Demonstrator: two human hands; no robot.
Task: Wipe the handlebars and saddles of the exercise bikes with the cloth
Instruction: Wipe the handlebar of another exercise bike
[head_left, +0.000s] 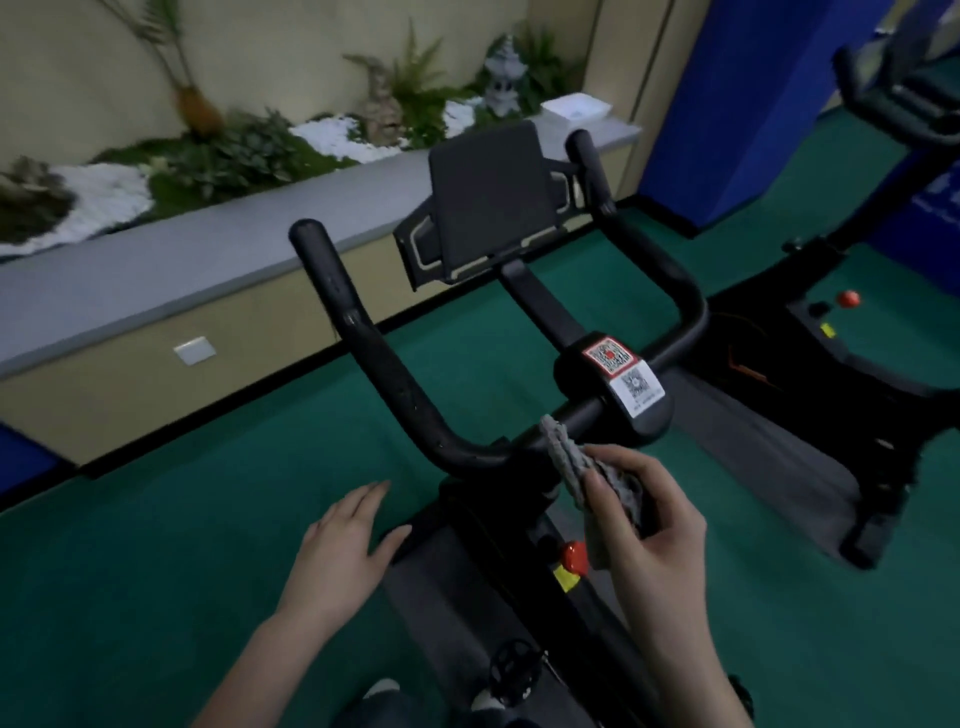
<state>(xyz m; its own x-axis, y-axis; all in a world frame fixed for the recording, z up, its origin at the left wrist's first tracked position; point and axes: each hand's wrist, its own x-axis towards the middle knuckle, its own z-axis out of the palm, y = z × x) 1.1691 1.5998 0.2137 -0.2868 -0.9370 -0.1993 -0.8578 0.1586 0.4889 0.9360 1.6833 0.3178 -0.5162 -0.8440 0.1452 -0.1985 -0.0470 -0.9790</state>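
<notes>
1. Head view, looking down over the exercise bike's handlebars (395, 374). The right hand (639, 514), in the lower centre-right of the frame, has its fingers and thumb curled round a bunched grey cloth (569, 457).
2. The cloth's top end meets the crossbar just left of the stem block with the code stickers (623, 374). The rest of it trails down into the palm.
3. The left hand (343, 540) sits lower centre-left, fingers straight and together, holding nothing. Its thumb lies close to the bike frame, and I can't tell whether it touches.
4. The step in hand looks like wiping the crossbar. To do it well I'd wrap the cloth round the tube rather than dab with one edge. Then I'd slide it left round the bend and up the horn, turning the wrist to reach the underside.
5. The free hand could steady the bar. The right-hand horn and the saddle look yet to be done, and the saddle is out of view.
6. The crossbar's long axis runs from lower centre up toward the right of the frame. The left horn points to the upper left, and the right horn climbs past the dark console (488, 202) toward top centre.
7. The cloth lies slantwise, upper left to lower right.
8. A second bike (893, 104) waits in the upper right corner.
</notes>
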